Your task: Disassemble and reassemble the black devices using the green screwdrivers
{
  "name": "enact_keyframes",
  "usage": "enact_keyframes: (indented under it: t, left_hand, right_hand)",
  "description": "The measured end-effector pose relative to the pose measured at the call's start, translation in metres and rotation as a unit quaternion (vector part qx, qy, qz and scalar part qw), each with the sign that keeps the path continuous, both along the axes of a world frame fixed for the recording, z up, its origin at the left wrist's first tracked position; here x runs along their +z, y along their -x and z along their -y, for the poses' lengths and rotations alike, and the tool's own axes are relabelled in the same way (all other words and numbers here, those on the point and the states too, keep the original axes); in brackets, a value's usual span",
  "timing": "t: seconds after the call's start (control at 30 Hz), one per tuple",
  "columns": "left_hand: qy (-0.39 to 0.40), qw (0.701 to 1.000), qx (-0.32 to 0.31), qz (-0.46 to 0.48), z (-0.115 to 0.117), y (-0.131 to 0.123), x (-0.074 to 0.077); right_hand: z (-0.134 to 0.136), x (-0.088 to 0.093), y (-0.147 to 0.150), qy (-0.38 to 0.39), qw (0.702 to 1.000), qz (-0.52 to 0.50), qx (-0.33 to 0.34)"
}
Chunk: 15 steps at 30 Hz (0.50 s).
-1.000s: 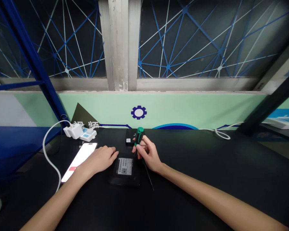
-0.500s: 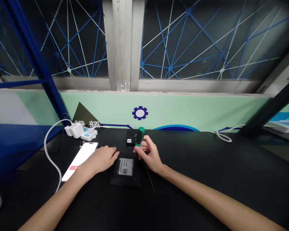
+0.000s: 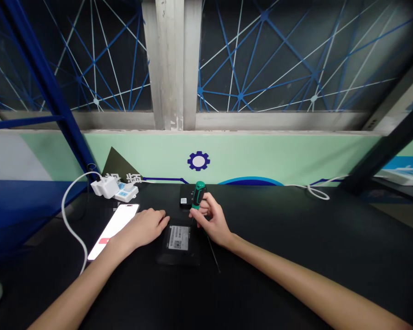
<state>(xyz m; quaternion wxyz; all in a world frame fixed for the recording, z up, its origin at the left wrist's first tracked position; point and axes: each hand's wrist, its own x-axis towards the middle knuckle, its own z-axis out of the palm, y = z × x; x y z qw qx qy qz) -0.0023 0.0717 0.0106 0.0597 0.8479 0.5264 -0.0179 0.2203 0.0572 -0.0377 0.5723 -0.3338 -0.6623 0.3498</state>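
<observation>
My right hand [image 3: 213,220] grips a green and black screwdriver [image 3: 198,196], held upright with its tip towards the far edge of a flat black device [image 3: 179,257]. The tip is too dark to make out. A white printed label [image 3: 179,238] faces up on the device. Beside the device's far left corner, my left hand [image 3: 148,225] lies low with its fingers extended; whether it presses on the casing I cannot tell. From beneath my right hand a thin rod [image 3: 214,257] slants towards me, its upper end hidden.
Behind the screwdriver sits a small black box [image 3: 186,195] with a white sticker. Left of my left hand lies a phone [image 3: 112,229] with a bright screen. A power strip [image 3: 126,191], a white plug [image 3: 106,186] and cables line the wall side of the black table [image 3: 278,238].
The screwdriver's handle has turned slightly in my right hand and its top leans less to the right. My left hand and the device keep their places; the whole view has shifted a little.
</observation>
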Motion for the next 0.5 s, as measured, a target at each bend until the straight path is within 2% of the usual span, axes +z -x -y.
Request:
enact_keyframes:
  t: [0.17, 0.37, 0.5]
  left_hand:
    - [0.002, 1.000, -0.001, 0.002, 0.0022, -0.0008, 0.0036]
    - [0.000, 1.000, 0.001, 0.004, 0.0025, -0.0012, 0.0040]
    - [-0.003, 1.000, -0.001, 0.001, 0.0022, -0.0008, 0.0026]
  right_hand:
    - [0.0025, 0.0038, -0.0026, -0.017, 0.999, 0.020, 0.029]
    - [-0.0020, -0.0027, -0.0012, -0.001, 1.000, 0.011, -0.008]
    - [-0.0017, -0.0023, -0.0019, -0.003, 1.000, 0.011, 0.009]
